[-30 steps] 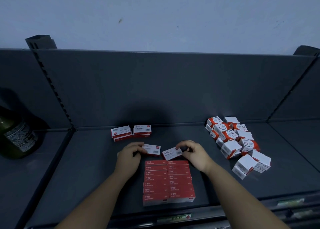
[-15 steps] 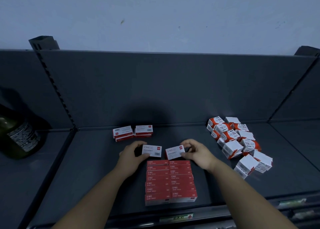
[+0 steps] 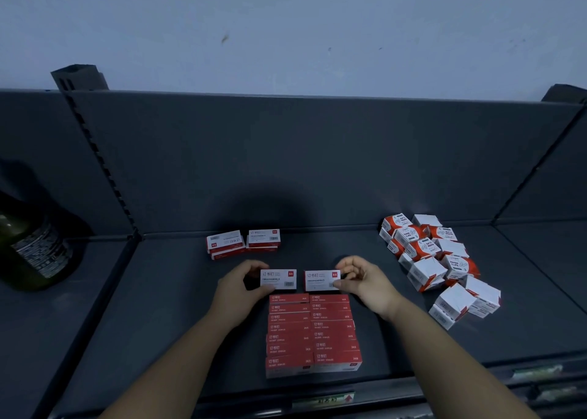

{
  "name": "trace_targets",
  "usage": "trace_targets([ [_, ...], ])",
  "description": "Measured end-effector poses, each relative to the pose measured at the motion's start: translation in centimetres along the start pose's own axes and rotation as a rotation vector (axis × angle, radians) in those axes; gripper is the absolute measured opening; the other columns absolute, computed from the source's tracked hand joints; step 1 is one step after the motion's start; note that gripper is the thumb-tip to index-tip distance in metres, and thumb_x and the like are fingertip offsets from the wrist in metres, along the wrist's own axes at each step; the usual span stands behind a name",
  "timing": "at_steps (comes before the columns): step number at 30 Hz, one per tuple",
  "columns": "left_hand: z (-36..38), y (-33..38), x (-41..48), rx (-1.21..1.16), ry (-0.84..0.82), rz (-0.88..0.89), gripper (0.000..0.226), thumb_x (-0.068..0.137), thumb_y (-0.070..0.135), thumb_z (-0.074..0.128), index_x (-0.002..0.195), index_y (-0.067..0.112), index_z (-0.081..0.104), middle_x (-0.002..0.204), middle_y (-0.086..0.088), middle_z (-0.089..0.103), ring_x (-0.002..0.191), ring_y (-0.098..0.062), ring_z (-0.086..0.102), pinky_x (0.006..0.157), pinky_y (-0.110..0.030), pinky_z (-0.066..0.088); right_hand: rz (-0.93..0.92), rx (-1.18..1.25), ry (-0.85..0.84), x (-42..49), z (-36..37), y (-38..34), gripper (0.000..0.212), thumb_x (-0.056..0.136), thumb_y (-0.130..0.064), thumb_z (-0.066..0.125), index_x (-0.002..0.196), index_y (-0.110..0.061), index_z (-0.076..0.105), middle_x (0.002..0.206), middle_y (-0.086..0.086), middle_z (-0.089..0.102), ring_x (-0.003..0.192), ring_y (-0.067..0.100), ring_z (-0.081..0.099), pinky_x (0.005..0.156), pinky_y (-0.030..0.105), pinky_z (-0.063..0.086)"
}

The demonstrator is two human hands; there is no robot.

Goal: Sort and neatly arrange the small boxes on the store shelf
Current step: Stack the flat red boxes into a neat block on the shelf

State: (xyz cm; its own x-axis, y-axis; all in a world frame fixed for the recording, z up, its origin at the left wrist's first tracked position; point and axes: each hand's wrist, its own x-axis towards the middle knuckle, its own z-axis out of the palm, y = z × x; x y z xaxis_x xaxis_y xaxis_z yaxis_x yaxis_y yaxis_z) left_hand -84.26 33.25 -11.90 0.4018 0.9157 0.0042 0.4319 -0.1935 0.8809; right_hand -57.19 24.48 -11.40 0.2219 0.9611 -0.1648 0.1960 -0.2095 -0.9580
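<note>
Between your two sets of fingers, two boxes sit side by side with a slight gap, white faces up. Your left hand [image 3: 241, 287] pinches the left staple box [image 3: 279, 279] at its outer end; your right hand [image 3: 365, 283] pinches the right staple box [image 3: 321, 280] likewise. Just nearside of your fingers: two red rows [image 3: 313, 333] on the shelf [image 3: 158, 307]. Beyond the left fingers, a small stack [image 3: 243, 244]. Right of the right fingers, a paper-clip box heap [image 3: 438, 260].

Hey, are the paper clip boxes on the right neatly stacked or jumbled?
Jumbled: the red-and-white cardboard paper clip boxes lie tilted at mixed angles, overlapping.
</note>
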Motion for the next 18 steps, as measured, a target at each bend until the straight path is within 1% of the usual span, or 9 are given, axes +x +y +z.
trace_targets([
  [3,-0.1,0.1,-0.1,-0.057,-0.021,-0.002,0.027,0.083,0.014,0.074,0.101,0.033,0.066,0.102,0.017,0.068,0.101,0.005,0.059,0.082,-0.01,0.041,-0.018,0.043,0.01,-0.2,0.0,0.1,0.022,0.084,0.008,0.069,0.098,-0.008,0.065,0.088,0.004,0.07,0.08,0.013,0.063,0.076,0.024,0.053],
  [6,-0.5,-0.1,-0.2,-0.136,-0.074,-0.017,0.025,0.085,0.009,0.071,0.099,0.03,0.07,0.103,0.011,0.071,0.1,0.002,0.063,0.087,-0.016,0.047,-0.033,0.088,0.003,-0.5,-0.2,0.4,0.03,0.087,0.017,0.057,0.101,-0.008,0.068,0.087,0.005,0.072,0.083,0.015,0.067,0.082,0.025,0.052],
  [8,-0.7,-0.2,-0.3,-0.191,-0.099,-0.031,0.023,0.085,0.007,0.071,0.097,0.026,0.072,0.101,0.007,0.072,0.099,-0.002,0.065,0.088,-0.021,0.049,-0.018,0.063,-0.027,-0.9,-0.3,0.3,0.035,0.088,0.017,0.053,0.103,-0.009,0.071,0.088,0.005,0.075,0.086,0.014,0.069,0.085,0.023,0.051],
  [11,-0.9,-0.2,-0.5,-0.279,-0.134,-0.031,0.017,0.088,0.002,0.064,0.095,0.015,0.074,0.096,0.0,0.074,0.094,-0.011,0.068,0.084,-0.023,0.05,0.003,-0.016,-0.105,-1.2,-0.2,-0.1,0.039,0.088,0.015,0.048,0.101,-0.009,0.076,0.098,0.003,0.076,0.098,0.014,0.069,0.089,0.021,0.051],
  [13,-0.9,0.0,-0.6,-0.339,-0.15,-0.039,0.018,0.092,0.0,0.057,0.095,0.007,0.074,0.095,-0.006,0.074,0.094,-0.015,0.068,0.083,-0.022,0.049,0.005,-0.003,-0.128,-1.3,0.0,-0.4,0.039,0.087,0.013,0.045,0.097,-0.007,0.077,0.102,0.005,0.076,0.103,0.016,0.069,0.092,0.021,0.05],
  [14,-0.9,0.0,-0.6,-0.349,-0.159,-0.046,0.019,0.093,0.001,0.056,0.096,0.007,0.074,0.096,-0.006,0.074,0.095,-0.015,0.068,0.084,-0.022,0.049,0.002,0.01,-0.13,-1.4,0.1,-0.5,0.039,0.087,0.009,0.044,0.096,-0.007,0.078,0.102,0.005,0.076,0.103,0.015,0.068,0.092,0.021,0.049],
  [16,-0.8,0.1,-0.6,-0.316,-0.19,-0.05,0.018,0.095,0.008,0.057,0.098,0.013,0.075,0.099,0.0,0.075,0.097,-0.011,0.068,0.089,-0.024,0.048,-0.012,0.014,-0.128,-1.5,0.2,-0.6,0.037,0.082,-0.007,0.044,0.096,-0.008,0.078,0.1,0.004,0.077,0.099,0.011,0.068,0.088,0.017,0.047],
  [17,-0.6,0.0,-0.6,-0.271,-0.207,-0.042,0.018,0.095,0.013,0.058,0.099,0.018,0.075,0.1,0.005,0.074,0.099,-0.008,0.067,0.092,-0.026,0.048,-0.016,0.008,-0.13,-1.6,0.2,-0.6,0.04,0.079,-0.013,0.042,0.097,-0.008,0.078,0.099,0.003,0.077,0.096,0.008,0.067,0.086,0.016,0.046],
  [18,-0.4,-0.2,-0.6,-0.227,-0.222,-0.035,0.017,0.095,0.017,0.059,0.1,0.021,0.075,0.1,0.008,0.074,0.1,-0.005,0.067,0.094,-0.027,0.048,-0.015,0.006,-0.131,-1.6,0.2,-0.6,0.041,0.079,-0.017,0.042,0.098,-0.008,0.078,0.098,0.002,0.077,0.094,0.007,0.067,0.084,0.015,0.046],
])
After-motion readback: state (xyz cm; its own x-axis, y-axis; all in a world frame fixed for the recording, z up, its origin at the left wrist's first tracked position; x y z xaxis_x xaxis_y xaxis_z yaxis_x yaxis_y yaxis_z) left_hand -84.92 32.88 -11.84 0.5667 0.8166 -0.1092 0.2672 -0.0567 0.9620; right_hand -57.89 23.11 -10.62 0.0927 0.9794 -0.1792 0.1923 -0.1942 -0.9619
